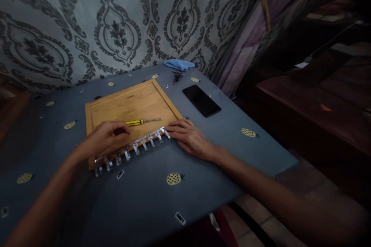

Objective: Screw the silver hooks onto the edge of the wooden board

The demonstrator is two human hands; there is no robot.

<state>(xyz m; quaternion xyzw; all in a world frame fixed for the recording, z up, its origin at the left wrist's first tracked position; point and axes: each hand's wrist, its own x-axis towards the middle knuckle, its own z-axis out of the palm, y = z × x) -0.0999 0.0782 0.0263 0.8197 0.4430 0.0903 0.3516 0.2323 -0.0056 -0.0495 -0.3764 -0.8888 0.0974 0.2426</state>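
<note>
Closest to the camera, two bare forearms (255, 181) reach across a blue worktop (130, 208) printed with pineapples. At left, the left hand (109, 136) is over the lower left part of a framed wooden board (130, 102), its fingers curled inward; whether they pinch anything I cannot tell. Just beside its fingertips, a screwdriver (135, 122) with a yellow and black handle points its shaft right, above the board's face. Below it, a shiny metal strip of hooks (144, 140) runs along the board's near edge, its hooks hanging toward the person. At its right end, the right hand (193, 139) sets its fingers, close together, against the strip and the board's corner. Farther right lie a small dark object (177, 76), a crumpled blue cloth (179, 65) and a black phone (202, 100).
</note>
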